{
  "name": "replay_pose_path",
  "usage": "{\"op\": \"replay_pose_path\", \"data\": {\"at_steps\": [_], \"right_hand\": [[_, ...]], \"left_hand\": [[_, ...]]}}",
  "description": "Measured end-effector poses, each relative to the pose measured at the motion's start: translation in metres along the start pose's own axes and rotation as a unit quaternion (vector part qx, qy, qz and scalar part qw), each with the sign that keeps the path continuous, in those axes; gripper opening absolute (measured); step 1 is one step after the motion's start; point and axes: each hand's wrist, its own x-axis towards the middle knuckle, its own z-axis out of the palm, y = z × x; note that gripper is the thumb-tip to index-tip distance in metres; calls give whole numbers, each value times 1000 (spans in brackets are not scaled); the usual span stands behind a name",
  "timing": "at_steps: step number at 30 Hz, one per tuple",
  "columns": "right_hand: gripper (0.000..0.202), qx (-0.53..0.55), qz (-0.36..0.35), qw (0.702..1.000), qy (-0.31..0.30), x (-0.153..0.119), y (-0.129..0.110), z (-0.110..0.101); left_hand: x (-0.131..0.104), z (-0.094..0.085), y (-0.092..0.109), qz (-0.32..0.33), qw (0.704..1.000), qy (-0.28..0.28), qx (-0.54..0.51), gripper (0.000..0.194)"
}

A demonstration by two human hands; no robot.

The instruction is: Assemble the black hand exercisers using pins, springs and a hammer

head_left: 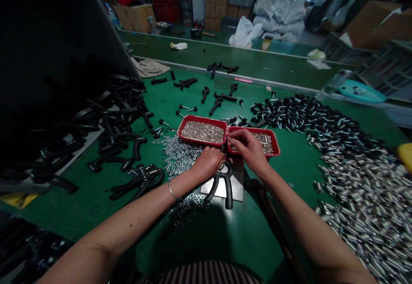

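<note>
My left hand (210, 163) is curled closed at the upper end of a black plastic spring clamp (229, 187), whose two handles point toward me. Under the clamp lies a flat metal plate (238, 176). A bit of coiled spring shows by my left fingers. My right hand (250, 149) reaches over the right red tray (275, 143), which holds small metal pins. Its thumb and fingers are pinched together near the tray's left end; anything between them is too small to make out. Beside it, the left red tray (180, 134) is full of tiny metal pieces.
Loose nuts and rings (175, 157) spread left of the plate. Black clamp parts (119, 125) heap at the left, with an assembled clamp (144, 181) nearer. Black-headed screws (299, 110) and metal springs (376, 198) pile at right. A dark bar (270, 211) lies near my right forearm.
</note>
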Motion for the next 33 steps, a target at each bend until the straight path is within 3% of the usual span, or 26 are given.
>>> {"op": "replay_pose_path", "data": {"at_steps": [4, 8, 10, 12, 14, 17, 21, 23, 30, 33], "right_hand": [[22, 111, 152, 982, 10, -43, 1, -18], [25, 96, 194, 976, -15, -73, 15, -15], [23, 2, 135, 990, -28, -82, 22, -8], [18, -129, 23, 990, -46, -87, 28, 1], [15, -229, -85, 967, -74, -90, 33, 8], [16, -295, -160, 937, -99, -92, 39, 15], [19, -355, -185, 912, -93, -91, 44, 19], [21, -390, -189, 896, -100, -91, 43, 21], [24, -461, -192, 855, -139, -96, 34, 25], [23, -450, -180, 865, -131, -98, 38, 27]], "left_hand": [[-2, 3, 3, 94, 993, 9, 70, 22], [-2, 6, -1, 121, 989, 2, 79, 23], [-4, 5, -3, 90, 995, -7, 44, 24], [-12, 2, -4, 46, 999, 11, -3, 27], [-26, -2, -1, 0, 997, 56, -49, 29], [-55, -5, 8, -33, 990, 93, -99, 28], [-88, 1, 23, 17, 991, 67, -115, 31], [-95, 6, 26, 10, 991, 66, -113, 34], [-94, 9, 26, 3, 991, 70, -114, 33], [-94, 9, 27, 3, 991, 78, -110, 33]]}}
